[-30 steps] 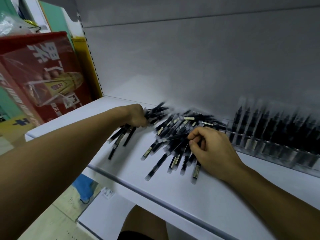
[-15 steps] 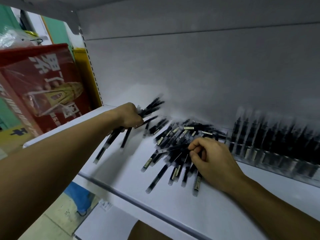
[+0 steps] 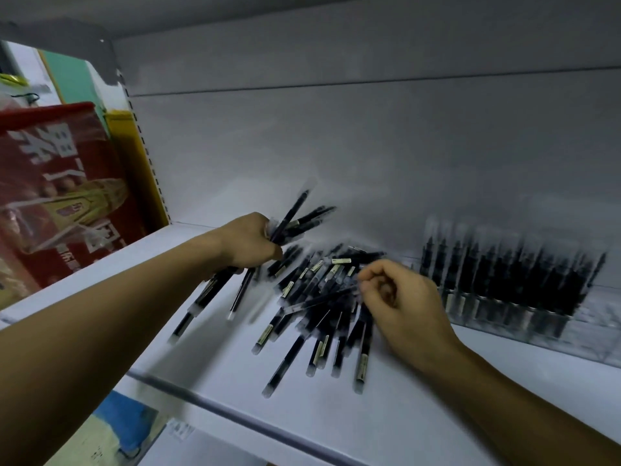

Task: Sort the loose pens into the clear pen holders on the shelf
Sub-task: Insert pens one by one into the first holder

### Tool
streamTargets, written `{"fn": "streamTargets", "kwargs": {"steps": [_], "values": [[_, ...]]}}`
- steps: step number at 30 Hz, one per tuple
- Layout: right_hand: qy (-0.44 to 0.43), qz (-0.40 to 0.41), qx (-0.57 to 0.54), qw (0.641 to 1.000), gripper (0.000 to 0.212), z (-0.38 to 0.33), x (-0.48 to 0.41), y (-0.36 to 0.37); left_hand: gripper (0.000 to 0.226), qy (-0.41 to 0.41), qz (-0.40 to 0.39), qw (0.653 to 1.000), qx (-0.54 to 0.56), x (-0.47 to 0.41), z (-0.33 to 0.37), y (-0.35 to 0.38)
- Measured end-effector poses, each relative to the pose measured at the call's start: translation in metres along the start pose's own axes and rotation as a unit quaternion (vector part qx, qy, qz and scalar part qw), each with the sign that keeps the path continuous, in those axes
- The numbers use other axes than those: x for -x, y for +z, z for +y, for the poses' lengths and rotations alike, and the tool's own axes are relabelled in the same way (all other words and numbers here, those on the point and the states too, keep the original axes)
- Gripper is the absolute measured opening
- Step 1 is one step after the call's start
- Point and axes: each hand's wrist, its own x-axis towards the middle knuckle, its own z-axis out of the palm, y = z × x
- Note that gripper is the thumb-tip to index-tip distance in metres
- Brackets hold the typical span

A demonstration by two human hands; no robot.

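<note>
A heap of loose black pens (image 3: 312, 307) with clear caps lies fanned out on the white shelf (image 3: 437, 415). My left hand (image 3: 250, 242) grips a bundle of several pens (image 3: 289, 220), lifted just above the left side of the heap, tips sticking out both ways. My right hand (image 3: 400, 297) hovers over the heap's right side with fingers curled, pinching one pen (image 3: 322, 299) at its end. Against the back wall on the right stand the clear pen holders (image 3: 510, 290), filled with upright black pens.
A red printed box (image 3: 60, 196) and a yellow panel (image 3: 134, 156) stand left of the shelf upright. The grey back wall (image 3: 369, 146) is close behind the heap. The shelf's front edge (image 3: 235, 418) runs diagonally below; floor and a blue item (image 3: 124, 422) show beneath.
My left hand has risen off the shelf with its bundle of pens. My right hand has lifted from pressing on the heap and now pinches a single pen. The view has tilted upward.
</note>
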Motion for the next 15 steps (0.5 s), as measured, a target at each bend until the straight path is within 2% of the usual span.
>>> {"fn": "streamTargets", "kwargs": {"steps": [4,8,12,15], "values": [[0.049,0.078,-0.167,0.982,0.009,-0.021,-0.016,-0.022,0.026,0.087,-0.009,0.994,-0.065,0.011,0.031,0.001],[0.109,0.064,-0.286,0.950,0.029,-0.045,-0.032,-0.048,0.016,0.160,-0.035,0.984,-0.070,0.029,0.065,0.009],[0.130,0.097,-0.293,0.942,0.013,-0.056,-0.035,-0.077,0.014,0.215,-0.065,0.974,-0.032,0.033,0.094,0.023],[0.144,0.119,-0.279,0.942,0.016,-0.056,-0.031,-0.103,0.015,0.245,-0.082,0.966,-0.028,0.030,0.112,0.036]]}}
